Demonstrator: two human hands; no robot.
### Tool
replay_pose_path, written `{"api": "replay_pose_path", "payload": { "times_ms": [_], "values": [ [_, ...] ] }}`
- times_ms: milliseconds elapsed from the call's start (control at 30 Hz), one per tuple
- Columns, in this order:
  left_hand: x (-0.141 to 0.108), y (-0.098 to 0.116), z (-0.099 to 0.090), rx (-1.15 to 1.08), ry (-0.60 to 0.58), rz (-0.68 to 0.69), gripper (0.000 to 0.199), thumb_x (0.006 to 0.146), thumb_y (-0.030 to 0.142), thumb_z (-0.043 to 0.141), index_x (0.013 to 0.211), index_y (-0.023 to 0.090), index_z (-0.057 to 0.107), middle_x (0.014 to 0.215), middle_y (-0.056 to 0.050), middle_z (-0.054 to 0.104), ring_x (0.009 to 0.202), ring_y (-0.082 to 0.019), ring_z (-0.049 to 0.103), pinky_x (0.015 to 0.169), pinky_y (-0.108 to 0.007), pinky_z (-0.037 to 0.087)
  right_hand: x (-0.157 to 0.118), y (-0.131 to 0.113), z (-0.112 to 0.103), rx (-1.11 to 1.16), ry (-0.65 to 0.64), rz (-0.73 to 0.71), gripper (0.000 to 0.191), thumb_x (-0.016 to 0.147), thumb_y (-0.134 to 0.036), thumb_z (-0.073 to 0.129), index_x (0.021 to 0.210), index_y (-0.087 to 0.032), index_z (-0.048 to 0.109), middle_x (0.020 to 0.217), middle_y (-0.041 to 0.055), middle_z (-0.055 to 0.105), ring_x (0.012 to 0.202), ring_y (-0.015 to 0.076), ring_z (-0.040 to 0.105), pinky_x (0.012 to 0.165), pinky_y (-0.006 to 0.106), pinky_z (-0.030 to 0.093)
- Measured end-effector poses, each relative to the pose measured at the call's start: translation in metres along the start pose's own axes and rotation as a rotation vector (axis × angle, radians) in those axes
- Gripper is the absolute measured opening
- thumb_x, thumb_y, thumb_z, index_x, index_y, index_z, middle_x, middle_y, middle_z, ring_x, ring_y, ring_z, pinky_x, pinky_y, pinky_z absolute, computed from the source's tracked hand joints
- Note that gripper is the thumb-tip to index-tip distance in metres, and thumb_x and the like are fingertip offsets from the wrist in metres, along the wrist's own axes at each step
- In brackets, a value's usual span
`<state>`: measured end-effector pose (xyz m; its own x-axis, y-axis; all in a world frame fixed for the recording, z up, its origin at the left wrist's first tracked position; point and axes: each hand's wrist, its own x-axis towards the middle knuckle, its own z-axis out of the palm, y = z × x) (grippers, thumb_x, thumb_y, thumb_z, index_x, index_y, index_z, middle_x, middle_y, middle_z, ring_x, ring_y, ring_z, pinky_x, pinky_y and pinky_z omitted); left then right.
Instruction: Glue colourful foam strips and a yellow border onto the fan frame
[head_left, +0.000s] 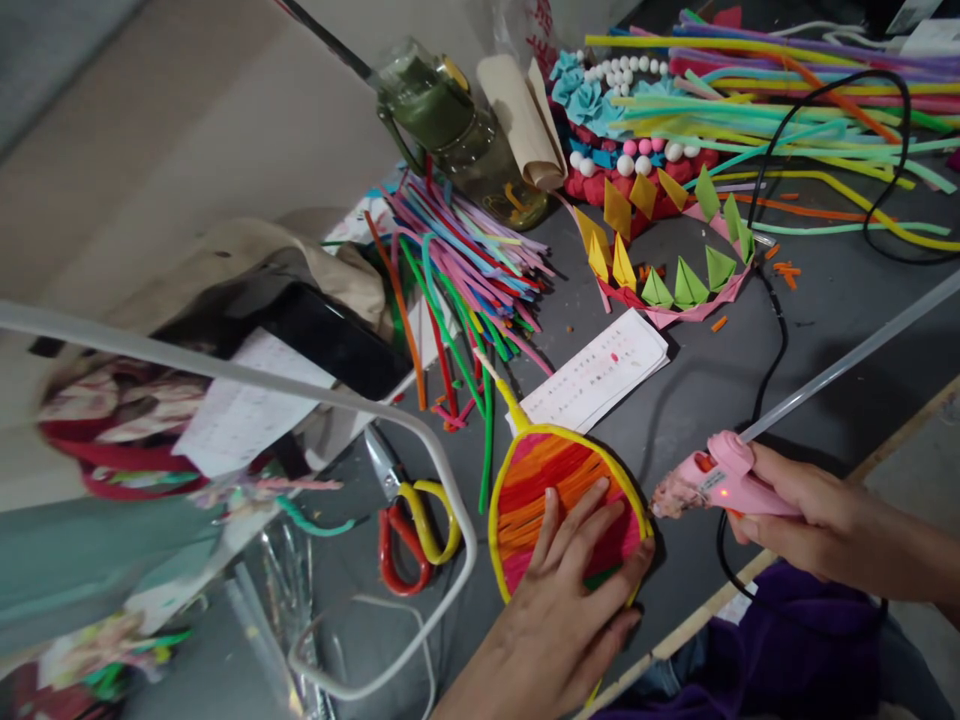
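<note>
My left hand [562, 590] lies with fingers spread across an oval, fan-shaped craft piece [532, 490] on the table. The piece has a yellow rim, red, orange and pink strips inside, and a yellow-wrapped stem at its top. My right hand [817, 520] is wrapped round a pink hot glue gun [724, 480] with a small light lit. A long translucent glue stick [847, 362] sticks out of its back. The nozzle, crusted with residue, is close to the piece's right rim; whether they touch I cannot tell.
Scissors [431, 520] lie left of the piece; a folded paper [592, 375] lies above it. Further back are pipe cleaners [472, 255], a green bottle [465, 140] and a folded-paper ring [675, 290]. A black cord [776, 350] crosses the right. A pale bent tube [300, 395] spans the left.
</note>
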<state>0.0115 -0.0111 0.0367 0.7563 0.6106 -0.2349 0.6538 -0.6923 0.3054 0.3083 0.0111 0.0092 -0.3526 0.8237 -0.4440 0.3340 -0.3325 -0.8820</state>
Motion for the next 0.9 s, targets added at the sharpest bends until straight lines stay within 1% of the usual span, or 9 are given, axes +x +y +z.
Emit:
{"api": "replay_pose_path", "payload": {
  "times_ms": [100, 233, 300, 433, 533, 600, 733, 800, 900],
  "values": [
    [0.0, 0.0, 0.001, 0.006, -0.004, 0.001, 0.048, 0.088, 0.019, 0.06, 0.135, 0.026, 0.057, 0.148, -0.015, 0.041, 0.147, -0.04, 0.027, 0.118, -0.067, 0.025, 0.0, -0.002, -0.002, 0.027, -0.111, 0.071, 0.036, 0.086, -0.023, 0.061, 0.121, -0.025, 0.063, 0.081, -0.0013, 0.069, 0.069, 0.0144, 0.061, 0.059, 0.021, 0.045],
    [0.0, 0.0, 0.001, 0.02, -0.018, 0.006, 0.054, 0.089, 0.019, 0.059, 0.142, 0.028, 0.051, 0.148, -0.015, 0.041, 0.147, -0.039, 0.027, 0.117, -0.069, 0.024, -0.003, -0.006, -0.007, 0.184, -0.167, 0.142, 0.043, 0.089, -0.031, 0.059, 0.131, -0.022, 0.055, 0.087, 0.001, 0.07, 0.048, 0.0081, 0.05, 0.044, 0.019, 0.037],
    [-0.001, 0.001, 0.001, 0.021, -0.019, 0.004, 0.057, 0.089, 0.019, 0.058, 0.145, 0.028, 0.048, 0.148, -0.015, 0.042, 0.147, -0.038, 0.027, 0.117, -0.069, 0.023, -0.005, -0.006, -0.012, 0.25, -0.145, 0.16, 0.043, 0.091, -0.036, 0.057, 0.131, -0.02, 0.051, 0.088, 0.0017, 0.069, 0.044, 0.0068, 0.048, 0.041, 0.02, 0.036],
    [-0.001, 0.003, 0.002, 0.011, 0.009, -0.006, 0.056, 0.089, 0.019, 0.058, 0.144, 0.027, 0.049, 0.149, -0.015, 0.04, 0.148, -0.037, 0.027, 0.117, -0.069, 0.023, -0.007, 0.003, -0.025, 0.125, 0.043, 0.078, 0.027, 0.09, -0.046, 0.056, 0.095, -0.02, 0.058, 0.073, -0.0014, 0.06, 0.047, 0.0098, 0.049, 0.045, 0.023, 0.04],
    [-0.002, 0.004, 0.006, -0.008, 0.045, -0.009, 0.053, 0.089, 0.019, 0.058, 0.141, 0.027, 0.052, 0.15, -0.016, 0.039, 0.148, -0.037, 0.027, 0.118, -0.069, 0.021, -0.004, 0.011, -0.033, -0.214, 0.259, -0.024, 0.029, 0.087, -0.049, 0.056, 0.075, -0.023, 0.051, 0.06, -0.0048, 0.047, 0.049, 0.0118, 0.044, 0.047, 0.025, 0.034],
    [-0.003, 0.005, 0.009, -0.018, 0.078, -0.011, 0.052, 0.09, 0.019, 0.057, 0.141, 0.026, 0.053, 0.15, -0.016, 0.039, 0.148, -0.037, 0.026, 0.118, -0.068, 0.019, 0.0, 0.016, -0.035, -0.473, 0.417, -0.079, 0.03, 0.087, -0.048, 0.056, 0.071, -0.024, 0.049, 0.059, -0.0037, 0.047, 0.052, 0.0143, 0.046, 0.05, 0.027, 0.031],
    [-0.004, 0.007, 0.016, -0.03, 0.15, -0.021, 0.054, 0.09, 0.018, 0.057, 0.143, 0.027, 0.052, 0.149, -0.014, 0.041, 0.149, -0.036, 0.026, 0.119, -0.066, 0.017, 0.005, 0.03, -0.035, -0.847, 0.675, -0.283, 0.021, 0.093, -0.04, 0.052, 0.087, -0.021, 0.06, 0.078, 0.0056, 0.063, 0.078, 0.0235, 0.059, 0.065, 0.032, 0.04],
    [-0.004, 0.009, 0.018, -0.038, 0.161, -0.038, 0.056, 0.089, 0.019, 0.058, 0.144, 0.029, 0.051, 0.149, -0.013, 0.043, 0.149, -0.035, 0.027, 0.119, -0.065, 0.017, 0.005, 0.034, -0.036, -0.955, 0.718, -0.391, 0.024, 0.097, -0.037, 0.049, 0.098, -0.018, 0.064, 0.084, 0.0094, 0.064, 0.085, 0.0256, 0.059, 0.072, 0.034, 0.043],
    [-0.003, 0.01, 0.019, -0.052, 0.166, -0.063, 0.06, 0.086, 0.019, 0.06, 0.144, 0.03, 0.05, 0.148, -0.013, 0.043, 0.148, -0.036, 0.028, 0.118, -0.066, 0.018, 0.0, 0.032, -0.034, -1.055, 0.791, -0.443, 0.03, 0.099, -0.036, 0.05, 0.11, -0.012, 0.065, 0.091, 0.0146, 0.064, 0.088, 0.0285, 0.057, 0.077, 0.038, 0.045]
  ]
}}
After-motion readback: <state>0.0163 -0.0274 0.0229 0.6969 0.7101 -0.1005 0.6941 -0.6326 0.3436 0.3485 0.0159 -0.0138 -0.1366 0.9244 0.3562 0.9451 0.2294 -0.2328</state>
